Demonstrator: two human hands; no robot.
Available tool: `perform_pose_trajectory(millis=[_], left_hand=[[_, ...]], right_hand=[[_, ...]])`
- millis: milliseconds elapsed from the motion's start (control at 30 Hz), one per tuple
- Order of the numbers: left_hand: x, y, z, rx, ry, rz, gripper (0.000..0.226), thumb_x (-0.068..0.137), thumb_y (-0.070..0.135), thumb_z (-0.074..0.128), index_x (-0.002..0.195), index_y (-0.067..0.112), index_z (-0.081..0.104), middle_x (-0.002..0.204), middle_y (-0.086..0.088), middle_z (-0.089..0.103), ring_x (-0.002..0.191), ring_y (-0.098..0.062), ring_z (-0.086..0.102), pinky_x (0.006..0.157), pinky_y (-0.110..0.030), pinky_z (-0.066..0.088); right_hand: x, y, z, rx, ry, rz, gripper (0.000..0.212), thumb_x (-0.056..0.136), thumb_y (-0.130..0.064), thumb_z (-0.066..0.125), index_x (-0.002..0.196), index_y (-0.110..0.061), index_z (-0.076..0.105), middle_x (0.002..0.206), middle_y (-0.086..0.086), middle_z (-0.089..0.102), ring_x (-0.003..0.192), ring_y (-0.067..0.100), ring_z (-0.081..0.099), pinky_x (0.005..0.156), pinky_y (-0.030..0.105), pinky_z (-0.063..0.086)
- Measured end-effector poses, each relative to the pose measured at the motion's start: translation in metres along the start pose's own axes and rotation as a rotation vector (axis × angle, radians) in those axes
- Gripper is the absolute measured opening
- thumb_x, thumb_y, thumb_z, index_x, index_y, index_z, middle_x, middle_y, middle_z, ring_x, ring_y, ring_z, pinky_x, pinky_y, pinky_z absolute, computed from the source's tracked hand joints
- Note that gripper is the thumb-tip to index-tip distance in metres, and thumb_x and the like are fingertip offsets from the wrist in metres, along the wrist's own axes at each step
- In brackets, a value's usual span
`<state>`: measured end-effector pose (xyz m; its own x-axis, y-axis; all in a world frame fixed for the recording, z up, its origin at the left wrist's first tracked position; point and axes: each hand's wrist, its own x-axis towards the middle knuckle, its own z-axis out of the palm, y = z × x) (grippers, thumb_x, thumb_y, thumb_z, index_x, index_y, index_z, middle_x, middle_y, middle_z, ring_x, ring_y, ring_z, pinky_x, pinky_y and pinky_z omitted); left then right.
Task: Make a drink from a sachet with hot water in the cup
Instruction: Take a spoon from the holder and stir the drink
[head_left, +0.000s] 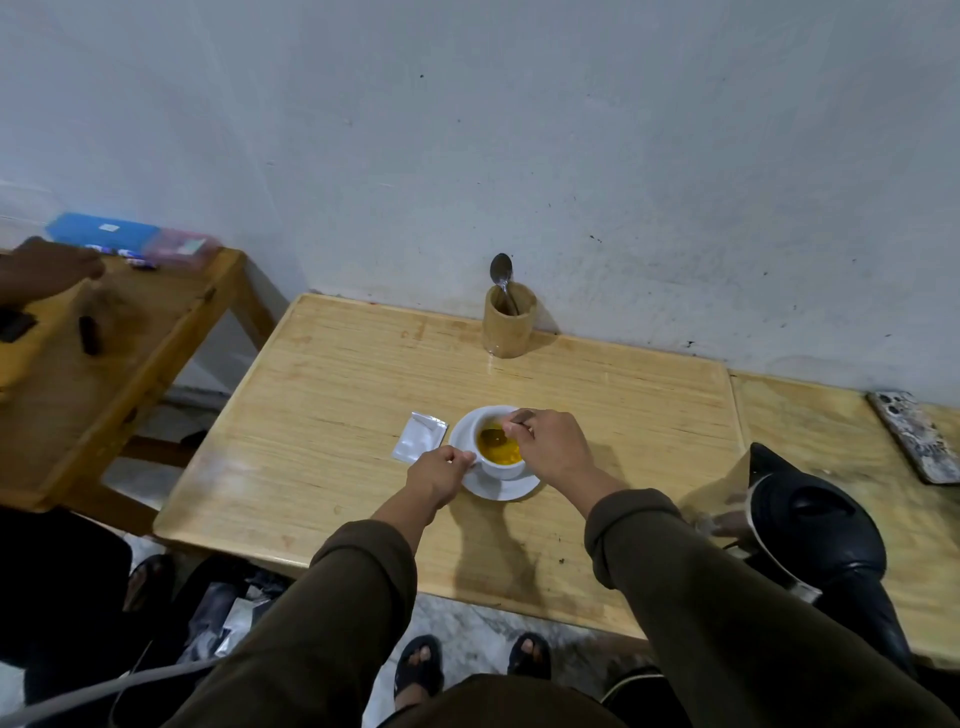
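Observation:
A white cup (503, 468) stands on a white saucer (506, 488) in the middle of the wooden table (363, 389). Orange-yellow liquid (498, 451) fills the cup. My right hand (550, 447) pinches a spoon (493, 435) whose bowl dips into the liquid. At the cup's left side, my left hand (439, 475) grips the cup handle. Just left of the saucer a torn white sachet (420, 437) lies flat.
A bamboo holder (508, 323) with another spoon stands by the wall. At the right edge, a black kettle (815, 525) sits on the table, and a phone (917, 436) lies beyond it. Another person's hand (49, 270) rests on the left side table.

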<state>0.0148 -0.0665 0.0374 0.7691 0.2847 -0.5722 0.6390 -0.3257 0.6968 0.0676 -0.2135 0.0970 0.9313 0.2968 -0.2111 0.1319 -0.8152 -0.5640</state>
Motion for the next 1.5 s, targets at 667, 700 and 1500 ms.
perform_pose_trajectory(millis=[667, 700, 1500], left_hand=[[0.000, 0.002, -0.002, -0.005, -0.026, -0.006, 0.041, 0.093, 0.039, 0.049, 0.115, 0.007, 0.065, 0.120, -0.019, 0.063, 0.112, -0.036, 0.057, 0.078, -0.031, 0.039], [0.000, 0.002, -0.003, -0.002, -0.028, -0.006, 0.042, 0.093, 0.039, 0.049, 0.115, 0.007, 0.064, 0.120, -0.019, 0.063, 0.112, -0.036, 0.057, 0.078, -0.031, 0.040], [-0.002, 0.004, -0.008, 0.007, -0.079, 0.007, 0.039, 0.093, 0.038, 0.050, 0.109, 0.006, 0.065, 0.097, -0.010, 0.057, 0.089, -0.023, 0.049, 0.076, -0.030, 0.037]], right_hand=[[0.004, 0.001, 0.001, 0.034, -0.030, 0.039, 0.028, 0.094, -0.029, 0.050, 0.097, -0.013, 0.073, 0.105, 0.006, 0.073, 0.098, 0.024, 0.064, 0.087, 0.036, 0.049], [0.004, 0.002, 0.000, 0.033, -0.034, 0.042, 0.029, 0.094, -0.029, 0.050, 0.096, -0.011, 0.073, 0.102, 0.008, 0.074, 0.095, 0.024, 0.064, 0.086, 0.036, 0.049], [-0.010, -0.005, 0.000, 0.328, -0.063, 0.128, 0.018, 0.086, -0.021, 0.065, 0.090, -0.005, 0.071, 0.089, 0.012, 0.075, 0.074, 0.018, 0.064, 0.078, 0.033, 0.052]])
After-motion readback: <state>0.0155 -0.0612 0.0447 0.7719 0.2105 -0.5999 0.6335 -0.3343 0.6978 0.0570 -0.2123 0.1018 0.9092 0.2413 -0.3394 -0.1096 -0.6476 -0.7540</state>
